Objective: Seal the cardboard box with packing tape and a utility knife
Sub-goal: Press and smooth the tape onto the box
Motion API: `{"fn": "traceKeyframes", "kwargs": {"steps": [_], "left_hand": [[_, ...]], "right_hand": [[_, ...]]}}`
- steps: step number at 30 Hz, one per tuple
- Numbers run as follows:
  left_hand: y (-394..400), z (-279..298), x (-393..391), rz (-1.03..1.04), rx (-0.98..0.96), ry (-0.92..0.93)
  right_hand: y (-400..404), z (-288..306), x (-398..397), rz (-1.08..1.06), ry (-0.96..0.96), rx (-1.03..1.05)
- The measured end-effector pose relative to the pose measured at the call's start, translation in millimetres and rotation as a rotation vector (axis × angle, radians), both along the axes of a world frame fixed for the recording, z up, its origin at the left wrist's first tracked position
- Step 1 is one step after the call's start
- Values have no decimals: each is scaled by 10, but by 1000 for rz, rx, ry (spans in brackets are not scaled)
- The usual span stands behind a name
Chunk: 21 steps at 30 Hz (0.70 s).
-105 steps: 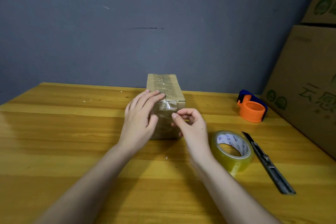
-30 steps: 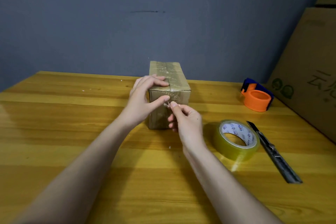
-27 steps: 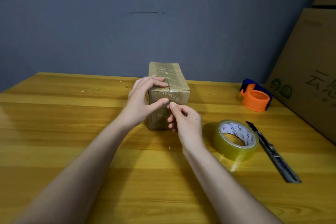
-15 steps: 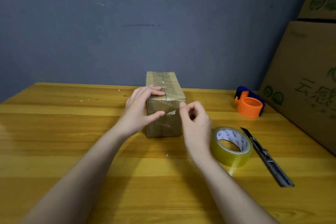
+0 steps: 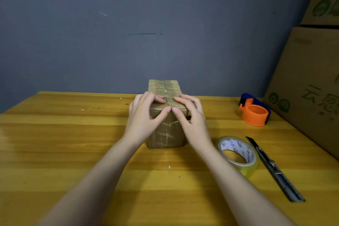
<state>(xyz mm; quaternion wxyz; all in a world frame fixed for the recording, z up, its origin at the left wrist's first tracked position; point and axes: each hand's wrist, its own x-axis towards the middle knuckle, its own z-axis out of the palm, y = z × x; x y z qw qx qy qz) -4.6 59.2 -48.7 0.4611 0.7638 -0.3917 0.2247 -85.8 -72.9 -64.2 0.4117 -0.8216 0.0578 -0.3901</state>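
Behind the yellow wooden table (image 5: 73,152) stands a plain grey-blue wall. Both hands lie on the near top edge of the small cardboard box (image 5: 166,134), which stands in the middle of the table and is already wrapped with clear tape. The left hand (image 5: 145,117) has its fingers curved over the top of the box and its thumb on the near face; the right hand (image 5: 190,117) mirrors it, and the two thumb tips almost meet at the middle seam. The hands hold no tool, they only press on the box. I judge that the step is to smooth the tape end over the edge. To do it well, the thumbs should push from the seam outward and downward, so that air and wrinkles leave the tape and the corner sticks firmly. To the right of the hands, on the near side, lies the roll of packing tape (image 5: 238,154), and just beside it, further right, the utility knife (image 5: 275,170), with its blade end pointing far. An orange tape dispenser (image 5: 255,110) sits far right, near large cartons (image 5: 308,88).
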Motion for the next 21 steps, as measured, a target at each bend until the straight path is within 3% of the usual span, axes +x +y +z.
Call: {"fn": "traceKeyframes", "kwargs": {"steps": [6,21], "left_hand": [[-29,-92,27,-33,-92,-57],[16,-244,68,-96,-43,-188]], "right_hand": [[-62,-120,50,60,-66,-1],[-43,-289,-12,92,-102,-110]]}}
